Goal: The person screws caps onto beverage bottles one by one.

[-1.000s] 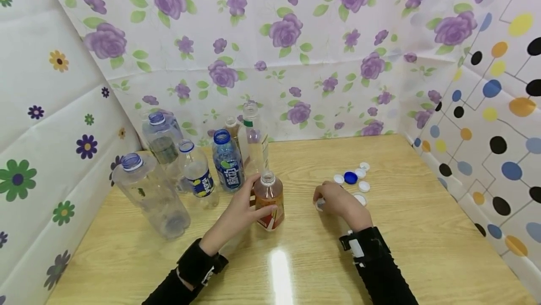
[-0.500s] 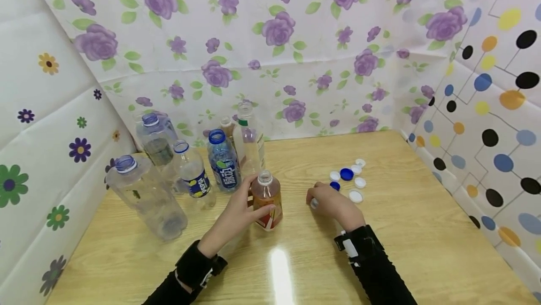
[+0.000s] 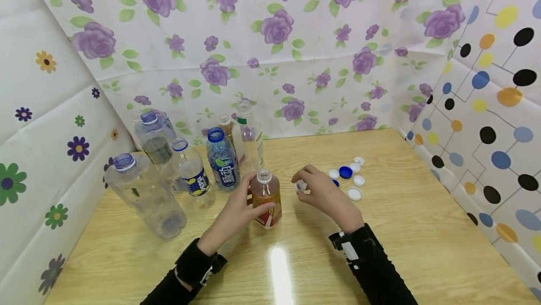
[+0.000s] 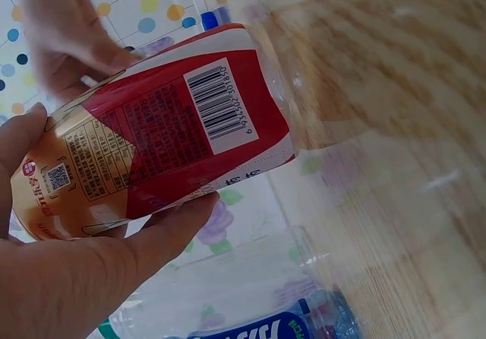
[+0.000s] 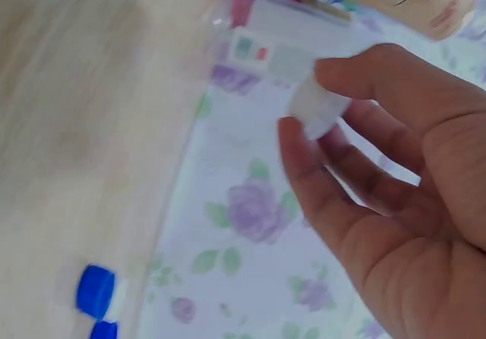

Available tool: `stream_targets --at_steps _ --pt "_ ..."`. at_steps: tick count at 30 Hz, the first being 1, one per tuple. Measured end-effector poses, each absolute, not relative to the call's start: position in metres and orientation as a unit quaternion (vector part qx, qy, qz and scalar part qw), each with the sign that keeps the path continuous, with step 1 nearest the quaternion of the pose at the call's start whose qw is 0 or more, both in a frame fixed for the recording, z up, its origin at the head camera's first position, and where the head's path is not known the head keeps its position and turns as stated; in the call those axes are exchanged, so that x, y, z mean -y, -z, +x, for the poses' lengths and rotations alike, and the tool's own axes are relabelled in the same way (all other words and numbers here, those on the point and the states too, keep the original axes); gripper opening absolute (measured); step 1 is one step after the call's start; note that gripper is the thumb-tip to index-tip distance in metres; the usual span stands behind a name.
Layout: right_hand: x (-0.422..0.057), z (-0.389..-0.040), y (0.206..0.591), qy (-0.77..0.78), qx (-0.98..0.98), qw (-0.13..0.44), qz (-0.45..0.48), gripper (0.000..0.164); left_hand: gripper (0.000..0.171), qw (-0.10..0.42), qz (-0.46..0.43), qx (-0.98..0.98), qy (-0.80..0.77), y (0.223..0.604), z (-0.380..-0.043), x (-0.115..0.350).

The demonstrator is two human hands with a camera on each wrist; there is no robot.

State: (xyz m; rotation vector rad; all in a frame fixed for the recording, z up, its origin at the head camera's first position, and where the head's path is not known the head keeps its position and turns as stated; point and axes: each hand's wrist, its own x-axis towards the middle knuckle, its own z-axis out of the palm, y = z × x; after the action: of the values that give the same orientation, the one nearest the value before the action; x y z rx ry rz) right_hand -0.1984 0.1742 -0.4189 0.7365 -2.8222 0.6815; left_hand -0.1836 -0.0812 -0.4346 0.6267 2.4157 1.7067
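Note:
My left hand [image 3: 235, 215] grips a small open-topped bottle [image 3: 267, 201] with a red and gold label, standing upright on the table. The left wrist view shows the barcode side of that label [image 4: 152, 126], thumb and fingers around it. To the bottle's right, my right hand [image 3: 325, 195] is raised above the table. It pinches a white bottle cap [image 5: 317, 109] between thumb and fingertips, apart from the bottle's neck. Left of the bottle stand other capless bottles: a blue-labelled one [image 3: 224, 166], a Pepsi bottle [image 3: 195, 178] and a tall clear one [image 3: 249, 140].
Several loose caps lie on the table to the right, among them a blue cap [image 3: 345, 172] and a white cap [image 3: 354, 194]. A large clear bottle [image 3: 148, 197] stands at the left, with another large bottle [image 3: 156, 140] behind it. A flowered cloth [image 3: 287, 60] hangs at the back.
My right hand has lifted a white cap from the table and moved left and up toward the bottle. A blue cap it covered now shows. My left hand keeps its hold.

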Motion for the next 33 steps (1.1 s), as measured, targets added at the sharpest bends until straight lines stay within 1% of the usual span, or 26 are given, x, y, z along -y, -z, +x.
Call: stream_targets --at_steps 4,10,13,16,22,29,33 --pt "-0.161 -0.193 0.411 -0.251 0.920 0.143 0.265 0.027 0.081 0.060 0.210 -0.798 -0.562 0.434 -0.185 0.082" --pt "-0.142 -0.189 0.409 -0.310 0.872 0.250 0.285 0.030 0.081 0.048 0.210 -0.806 -0.551 0.434 -0.186 0.084" --pt "-0.138 -0.188 0.411 -0.344 0.844 0.291 0.291 0.032 0.080 0.049 0.212 -0.806 -0.550 0.435 -0.186 0.084" --pt "-0.136 -0.187 0.411 -0.375 0.822 0.308 0.297 0.032 0.079 0.052 0.219 -0.802 -0.554 0.435 -0.186 0.083" --pt "-0.132 -0.186 0.407 -0.410 0.795 0.320 0.313 0.031 0.078 0.047 0.234 -0.793 -0.560 0.432 -0.188 0.082" --pt "-0.123 -0.183 0.404 -0.456 0.737 0.371 0.335 0.036 0.076 0.046 0.239 -0.794 -0.557 0.433 -0.190 0.081" --pt "-0.117 -0.182 0.404 -0.487 0.712 0.373 0.342 0.035 0.076 0.046 0.241 -0.794 -0.556 0.434 -0.187 0.081"
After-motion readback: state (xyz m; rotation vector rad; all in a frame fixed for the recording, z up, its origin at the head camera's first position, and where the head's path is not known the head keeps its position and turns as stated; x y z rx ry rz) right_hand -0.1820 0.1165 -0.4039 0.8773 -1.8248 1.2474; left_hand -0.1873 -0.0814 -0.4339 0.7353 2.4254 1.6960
